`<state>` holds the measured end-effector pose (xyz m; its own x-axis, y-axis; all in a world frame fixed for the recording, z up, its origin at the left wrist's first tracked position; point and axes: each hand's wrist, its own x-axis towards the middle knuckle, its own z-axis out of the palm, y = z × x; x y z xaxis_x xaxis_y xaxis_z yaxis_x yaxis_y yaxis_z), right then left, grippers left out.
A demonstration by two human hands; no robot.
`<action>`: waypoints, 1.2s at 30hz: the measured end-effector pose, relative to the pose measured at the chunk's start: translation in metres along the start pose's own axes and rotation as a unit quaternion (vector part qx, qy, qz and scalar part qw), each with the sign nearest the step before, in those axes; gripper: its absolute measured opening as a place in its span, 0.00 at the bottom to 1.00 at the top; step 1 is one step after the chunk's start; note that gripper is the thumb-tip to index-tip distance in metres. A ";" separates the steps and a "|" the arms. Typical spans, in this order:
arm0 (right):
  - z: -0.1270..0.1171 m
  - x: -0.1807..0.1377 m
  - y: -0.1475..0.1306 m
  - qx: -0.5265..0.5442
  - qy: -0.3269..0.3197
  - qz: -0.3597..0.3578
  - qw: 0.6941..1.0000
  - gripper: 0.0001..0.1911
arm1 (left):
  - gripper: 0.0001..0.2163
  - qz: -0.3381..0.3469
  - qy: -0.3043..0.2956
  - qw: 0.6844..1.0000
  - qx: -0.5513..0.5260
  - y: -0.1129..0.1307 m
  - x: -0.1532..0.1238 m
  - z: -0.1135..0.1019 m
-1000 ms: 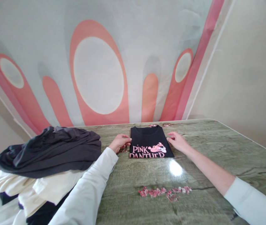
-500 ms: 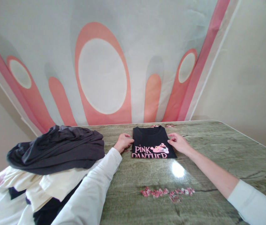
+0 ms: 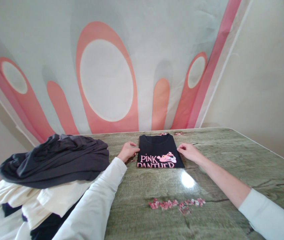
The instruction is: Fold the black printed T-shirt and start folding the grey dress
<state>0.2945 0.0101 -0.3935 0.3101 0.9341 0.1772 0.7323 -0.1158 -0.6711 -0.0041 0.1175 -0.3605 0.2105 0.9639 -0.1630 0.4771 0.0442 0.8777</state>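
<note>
Indoor room, likely home or small studio; which, cannot tell. Signs: grey backdrop [image 3: 144, 50] printed with coral arches [image 3: 160, 106] and pale ovals [image 3: 106, 80], creased at upper right. Plain beige wall [image 3: 267, 83] beyond its edge. Glossy wood-grain surface [image 3: 219, 180], pink blossom print [image 3: 167, 204], bright light reflection [image 3: 187, 179]. Clothing heap [image 3: 56, 163] and folded black T-shirt [image 3: 158, 146] give household look.

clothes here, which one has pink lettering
The folded black shirt, lying flat between the left hand and right hand; the dark grey garment and cream clothes heaped at left show no lettering.
</note>
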 end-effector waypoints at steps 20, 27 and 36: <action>-0.005 0.004 -0.012 -0.079 -0.055 0.091 0.991 0.13 | 0.15 0.040 0.031 0.999 0.008 -0.006 0.004 0.006; -0.004 -0.001 -0.020 -0.094 -0.044 0.099 0.990 0.15 | 0.14 0.058 0.022 0.998 0.009 -0.008 0.003 0.005; -0.004 -0.002 -0.016 -0.027 -0.025 0.083 0.996 0.11 | 0.15 0.079 0.039 0.995 0.054 -0.017 0.014 0.001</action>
<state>0.2845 0.0087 -0.3807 0.3991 0.9164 0.0302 0.7052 -0.2858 -0.6489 -0.0082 0.1301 -0.3778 0.2247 0.9743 0.0129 0.5325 -0.1339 0.8358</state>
